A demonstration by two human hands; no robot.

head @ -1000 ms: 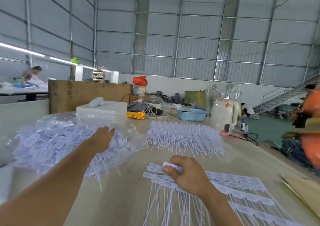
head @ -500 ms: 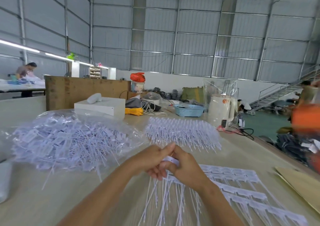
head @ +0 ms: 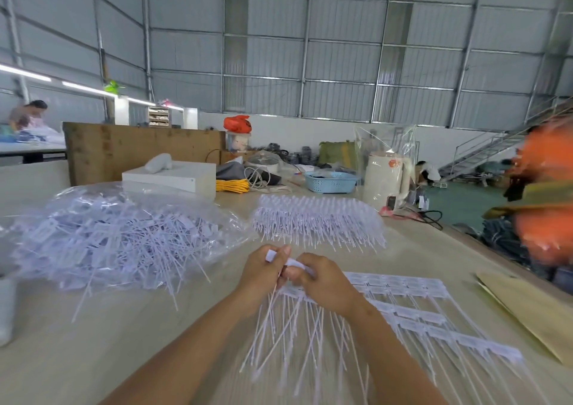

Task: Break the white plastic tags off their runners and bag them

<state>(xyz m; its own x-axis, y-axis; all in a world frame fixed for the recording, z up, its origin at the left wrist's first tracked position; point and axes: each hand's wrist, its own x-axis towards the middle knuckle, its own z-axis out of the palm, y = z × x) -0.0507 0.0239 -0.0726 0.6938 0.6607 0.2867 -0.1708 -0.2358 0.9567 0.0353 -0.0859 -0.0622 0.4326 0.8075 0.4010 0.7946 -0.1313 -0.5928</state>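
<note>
Left hand (head: 263, 270) and right hand (head: 322, 280) meet over the desk (head: 124, 342), both pinching one white tag (head: 286, 260) at the end of a runner strip (head: 403, 283) lying flat to the right. Clear bag (head: 117, 234) of loose tags lies at left; a stack of runners (head: 316, 221) lies beyond the hands.

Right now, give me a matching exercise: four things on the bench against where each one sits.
Things:
1. clear bag of tags
2. blue basket
3. white box
4. tag strips

Places:
A. far side, beside the white kettle
B. under the right hand
C. left of the left hand
D. behind the bag

Pairs: 1-C, 2-A, 3-D, 4-B
</note>
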